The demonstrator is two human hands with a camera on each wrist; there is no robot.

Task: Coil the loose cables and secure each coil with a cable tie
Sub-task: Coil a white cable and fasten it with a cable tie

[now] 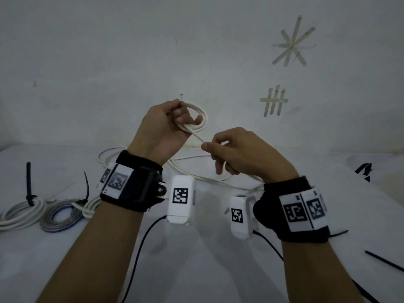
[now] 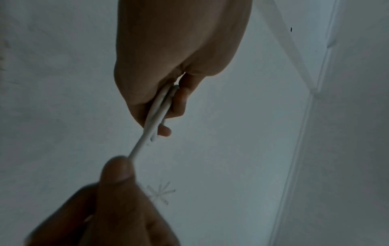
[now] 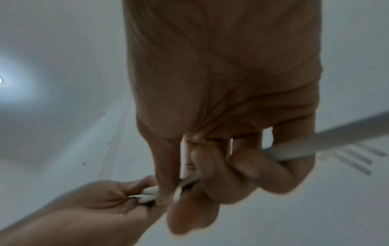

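1. While both hands are raised above the counter (image 1: 218,270), the white cable (image 1: 197,136) runs taut between them; its loose remainder trails over the counter behind the wrists.
2. Left hand (image 1: 162,130): fingers curled round a small coil (image 1: 200,119) of a few turns of that cable, held upright in the air.
3. Right hand (image 1: 238,149): thumb and forefinger pinch the free run just beside the coil; the other fingers curl round the strand farther along.
4. Handling, by judgement: light, smooth-jacketed, springy rather than limp. Turns will likely spring open if released, so hold where they cross.
5. Finished coils: white coil (image 1: 19,213) and grey-and-blue coil (image 1: 60,217), each bound with a black tie, at the counter's left.
6. Spare black cable tie (image 1: 384,260) lies at the right.
7. Progress, by judgement: third cable mid-coiling; tie not yet applied.
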